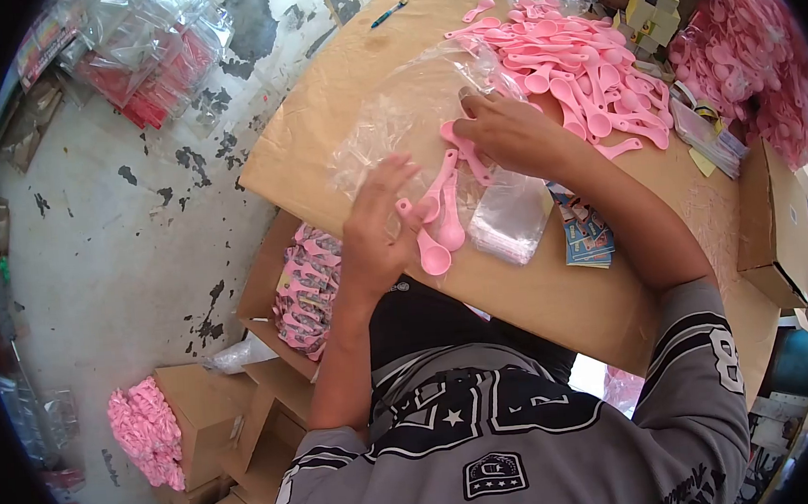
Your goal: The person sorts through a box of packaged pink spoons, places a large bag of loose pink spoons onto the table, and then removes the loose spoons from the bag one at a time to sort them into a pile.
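Note:
Pink plastic measuring spoons (450,228) lie fanned out on the cardboard-covered table (318,99), handles pointing away from me. My left hand (379,235) is beside them, fingers stretched and apart, with its thumb over the handle of the nearest spoon (435,257). Just to the right, my right hand (513,134) pinches a pink spoon (474,158) between thumb and fingers; part of it is hidden under the hand. Beneath and beyond both hands spreads a crumpled clear plastic bag (367,123).
A big heap of pink spoons (588,66) sits behind my right hand. Small clear bags (510,221) and blue printed cards (588,239) lie near the table's front edge. A pen (389,13) is at the far side. Left of my legs, a carton (263,309) holds packed pink spoons.

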Demonstrator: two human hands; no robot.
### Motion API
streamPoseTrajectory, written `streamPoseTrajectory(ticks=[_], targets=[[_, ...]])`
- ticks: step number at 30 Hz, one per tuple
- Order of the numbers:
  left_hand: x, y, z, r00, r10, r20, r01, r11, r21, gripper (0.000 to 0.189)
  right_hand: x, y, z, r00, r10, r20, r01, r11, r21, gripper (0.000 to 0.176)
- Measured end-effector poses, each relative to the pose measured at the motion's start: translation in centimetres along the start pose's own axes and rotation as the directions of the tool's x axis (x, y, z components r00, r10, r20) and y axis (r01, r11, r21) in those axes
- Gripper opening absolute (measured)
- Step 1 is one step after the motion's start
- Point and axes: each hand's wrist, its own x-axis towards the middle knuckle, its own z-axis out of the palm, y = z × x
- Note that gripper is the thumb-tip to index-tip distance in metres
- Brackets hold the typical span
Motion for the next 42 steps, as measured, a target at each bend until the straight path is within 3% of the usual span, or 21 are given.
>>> streamPoseTrajectory(ticks=[3, 5, 6, 9, 12, 15, 21, 24, 30, 33, 36, 40, 42], targets=[[-1.0, -1.4, 1.4, 0.997, 0.01, 0.076, -0.011, 1.0, 0.015, 0.038, 0.3, 0.2, -0.5, 0.994, 0.069, 0.082, -0.064, 0.996, -0.063, 0.025], [-1.3, -2.3, 1.7, 0.995, 0.037, 0.097, -0.043, 0.997, 0.061, 0.039, 0.0, 0.4, -0.3, 0.999, 0.027, 0.029, -0.026, 0.999, -0.035, 0.023], [-1.3, -2.2, 1.8, 0.995, 0.029, 0.09, -0.035, 0.998, 0.059, 0.039, -0.1, 0.5, -0.2, 1.0, 0.006, 0.001, -0.006, 1.0, -0.02, 0.023], [-1.4, -1.9, 2.0, 0.997, 0.006, 0.071, -0.01, 0.999, 0.054, 0.039, 0.2, 0.4, -0.5, 0.988, 0.046, 0.15, -0.055, 0.997, 0.057, 0.02], [-1.4, -1.9, 2.1, 0.998, -0.019, 0.057, 0.016, 0.999, 0.041, 0.04, 0.4, 0.2, -0.7, 0.991, -0.004, 0.133, -0.006, 0.997, 0.075, 0.017], [-1.4, -1.7, 2.2, 0.998, -0.039, 0.042, 0.037, 0.999, 0.036, 0.041, 0.6, 0.4, -0.2, 0.984, 0.032, 0.174, -0.042, 0.997, 0.058, 0.027], [-1.5, -2.1, 2.2, 0.999, -0.003, 0.052, -0.001, 0.998, 0.066, 0.04, 0.8, 0.1, -1.2, 0.977, 0.05, 0.206, -0.057, 0.998, 0.031, 0.027], [-1.4, -2.2, 2.2, 0.998, 0.005, 0.057, -0.009, 0.998, 0.07, 0.039, 0.7, -0.2, -0.5, 0.993, 0.067, 0.101, -0.074, 0.995, 0.06, 0.025], [-1.3, -1.9, 2.2, 0.998, -0.009, 0.056, 0.005, 0.998, 0.07, 0.038, 0.7, 0.1, -0.7, 0.99, -0.051, 0.129, 0.048, 0.999, 0.021, 0.022], [-1.3, -2.0, 2.2, 0.998, -0.002, 0.055, -0.002, 0.997, 0.075, 0.037, 0.7, 0.3, -1.8, 0.985, -0.003, 0.175, -0.008, 0.998, 0.062, 0.009], [-1.3, -2.1, 2.3, 0.999, 0.004, 0.049, -0.007, 0.997, 0.071, 0.036, 0.8, 1.4, -3.0, 0.991, 0.034, 0.133, -0.061, 0.978, 0.2, 0.011], [-1.3, -2.1, 2.3, 0.999, 0.009, 0.044, -0.012, 0.997, 0.072, 0.035, 0.6, 1.8, -7.3, 0.993, 0.041, -0.111, 0.0, 0.937, 0.351, 0.019], [-1.3, -2.1, 2.3, 0.999, 0.01, 0.045, -0.014, 0.997, 0.073, 0.035, 0.3, 2.2, -9.9, 0.968, 0.214, -0.129, -0.123, 0.857, 0.501, 0.018]])
